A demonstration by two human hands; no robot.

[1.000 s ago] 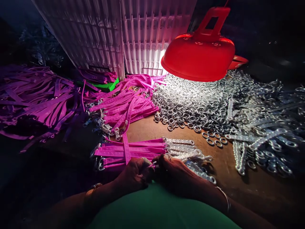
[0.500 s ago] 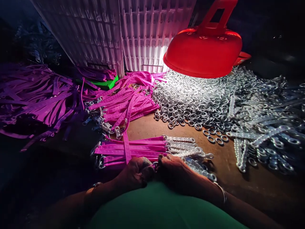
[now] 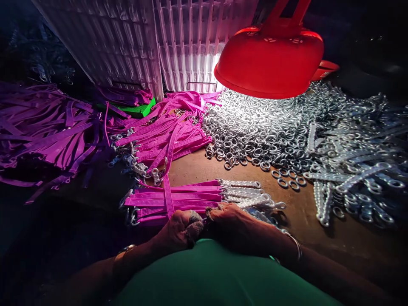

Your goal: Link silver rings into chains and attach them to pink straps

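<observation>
Both hands meet low in the middle, close to the green clothing (image 3: 204, 272). My left hand (image 3: 183, 227) is closed, its wrapped fingertips pinching something small at the end of a pink strap (image 3: 168, 197). Against it, my right hand (image 3: 228, 221) is closed too, fingertips pressed together on a small part that the fingers mostly hide. Just beyond the hands lies a row of pink straps (image 3: 188, 196), with metal rings at the left ends and pale braided pieces (image 3: 244, 191) at the right ends.
A red lamp (image 3: 270, 63) hangs over a heap of metal rings (image 3: 255, 123). More braided pieces (image 3: 353, 178) lie at the right. Pink straps (image 3: 63, 131) are piled at the left, near a green tray (image 3: 148, 108). Ribbed translucent panels (image 3: 191, 46) stand behind.
The view has shifted slightly, so the lamp and panels sit higher. My hands stay together, and the fingertips of my right hand have turned a little; the small ring between them shows less.
</observation>
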